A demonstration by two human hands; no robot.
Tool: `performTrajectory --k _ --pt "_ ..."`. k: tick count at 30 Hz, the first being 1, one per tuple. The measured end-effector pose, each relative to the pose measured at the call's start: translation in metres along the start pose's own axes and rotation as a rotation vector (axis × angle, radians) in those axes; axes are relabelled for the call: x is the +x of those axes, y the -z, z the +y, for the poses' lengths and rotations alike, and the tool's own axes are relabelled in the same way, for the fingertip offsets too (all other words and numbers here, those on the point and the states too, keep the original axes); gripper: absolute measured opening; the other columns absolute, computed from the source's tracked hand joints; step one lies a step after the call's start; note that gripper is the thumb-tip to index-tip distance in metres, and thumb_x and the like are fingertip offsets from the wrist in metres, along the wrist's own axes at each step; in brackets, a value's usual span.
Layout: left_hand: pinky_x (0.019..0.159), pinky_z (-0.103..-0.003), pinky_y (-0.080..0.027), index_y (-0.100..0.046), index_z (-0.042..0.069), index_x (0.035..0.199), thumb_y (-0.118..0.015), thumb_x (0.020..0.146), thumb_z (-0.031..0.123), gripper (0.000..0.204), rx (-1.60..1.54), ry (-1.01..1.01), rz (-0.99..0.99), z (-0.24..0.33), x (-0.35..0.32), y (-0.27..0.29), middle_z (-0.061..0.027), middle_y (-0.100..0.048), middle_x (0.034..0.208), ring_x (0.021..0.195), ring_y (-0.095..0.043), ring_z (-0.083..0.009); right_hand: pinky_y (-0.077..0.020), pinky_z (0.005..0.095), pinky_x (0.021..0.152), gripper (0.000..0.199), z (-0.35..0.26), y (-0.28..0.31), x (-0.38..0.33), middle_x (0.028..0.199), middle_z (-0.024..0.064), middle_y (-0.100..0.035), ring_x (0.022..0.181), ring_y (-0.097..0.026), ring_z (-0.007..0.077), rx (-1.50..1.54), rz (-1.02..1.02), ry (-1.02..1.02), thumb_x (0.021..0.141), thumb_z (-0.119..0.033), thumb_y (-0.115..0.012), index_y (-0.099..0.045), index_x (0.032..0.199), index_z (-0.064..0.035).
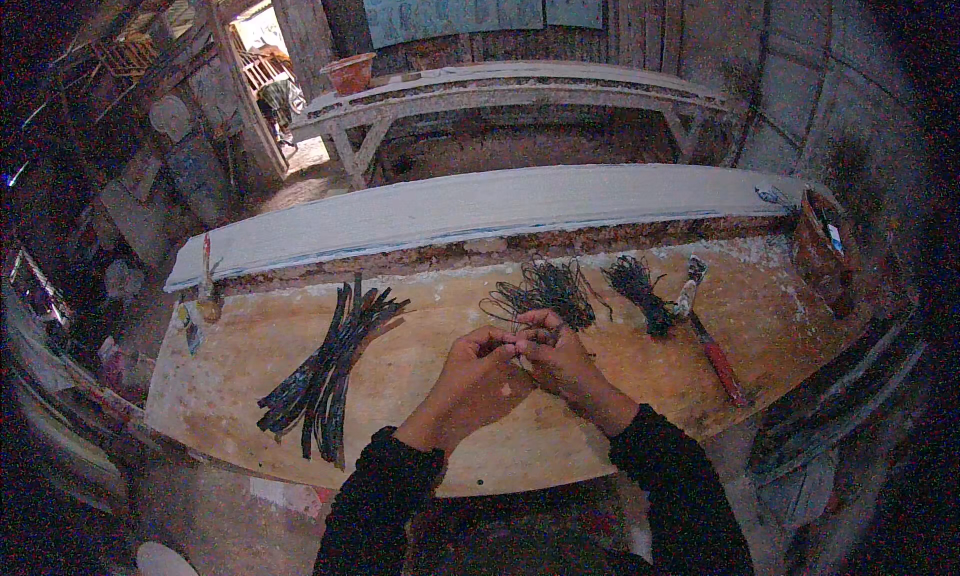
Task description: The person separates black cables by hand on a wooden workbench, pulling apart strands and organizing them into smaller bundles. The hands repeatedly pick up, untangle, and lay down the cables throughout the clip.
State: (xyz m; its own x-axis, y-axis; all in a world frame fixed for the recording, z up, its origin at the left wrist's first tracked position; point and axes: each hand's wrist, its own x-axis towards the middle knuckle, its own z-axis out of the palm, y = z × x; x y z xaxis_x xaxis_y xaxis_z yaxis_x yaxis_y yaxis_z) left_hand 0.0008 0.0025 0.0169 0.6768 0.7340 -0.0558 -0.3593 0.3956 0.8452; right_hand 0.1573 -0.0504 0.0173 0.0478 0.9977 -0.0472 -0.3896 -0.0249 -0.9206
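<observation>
My left hand [480,376] and my right hand [562,364] meet over the middle of a wooden board [440,426], fingertips pinched together. Whatever thin thing they grip is too small to make out; it may be a strand. Just beyond them lies a loose tangle of dark cord [550,291]. To its right sits a smaller bunch of dark cord [642,294], gathered at one end. A bundle of flat black strips [325,371] lies left of my hands. Over at the right rests a hammer [712,351] with a red handle and a whitened head.
A long pale slab [480,206] runs along the board's far side. A brown bucket [825,251] stands at the right end. A brush-like tool [208,286] is at the left corner. Behind is a long bench [520,86] with a reddish tub [348,74] on it.
</observation>
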Motion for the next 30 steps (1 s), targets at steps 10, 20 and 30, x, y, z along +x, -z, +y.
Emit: performTrajectory --k 10,20,30 --pt "0.057 -0.036 -0.050 -0.055 0.002 0.100 -0.062 0.087 0.005 0.015 0.171 -0.137 0.085 -0.001 0.006 0.021 -0.0053 -0.056 0.081 0.068 -0.062 -0.0190 -0.0452 0.0233 0.072 0.018 -0.024 0.000 -0.005 0.090 -0.0005 -0.060 0.082 -0.056 0.0109 0.071 0.092 -0.033 0.086 -0.016 -0.066 -0.059 0.102 -0.0106" --pt "0.053 -0.037 -0.048 -0.054 0.005 0.086 -0.063 0.085 0.005 0.009 -0.199 -0.004 0.301 0.021 -0.001 -0.005 -0.0041 -0.052 0.069 0.054 -0.054 -0.0168 -0.0490 0.0318 0.085 0.028 -0.015 0.018 0.000 0.097 0.0060 -0.065 0.094 -0.061 0.0173 0.203 -0.017 0.176 0.084 -0.019 -0.068 -0.061 0.107 -0.0040" --pt "0.056 -0.031 -0.047 -0.057 0.004 0.080 -0.065 0.085 0.008 0.010 -0.047 0.029 0.127 0.019 0.004 0.010 -0.0024 -0.056 0.070 0.060 -0.055 -0.0134 -0.0545 0.0339 0.066 0.015 -0.025 0.003 -0.007 0.094 0.0077 -0.063 0.080 -0.063 0.0190 -0.631 0.149 0.175 0.082 -0.004 -0.064 -0.061 0.097 -0.0050"
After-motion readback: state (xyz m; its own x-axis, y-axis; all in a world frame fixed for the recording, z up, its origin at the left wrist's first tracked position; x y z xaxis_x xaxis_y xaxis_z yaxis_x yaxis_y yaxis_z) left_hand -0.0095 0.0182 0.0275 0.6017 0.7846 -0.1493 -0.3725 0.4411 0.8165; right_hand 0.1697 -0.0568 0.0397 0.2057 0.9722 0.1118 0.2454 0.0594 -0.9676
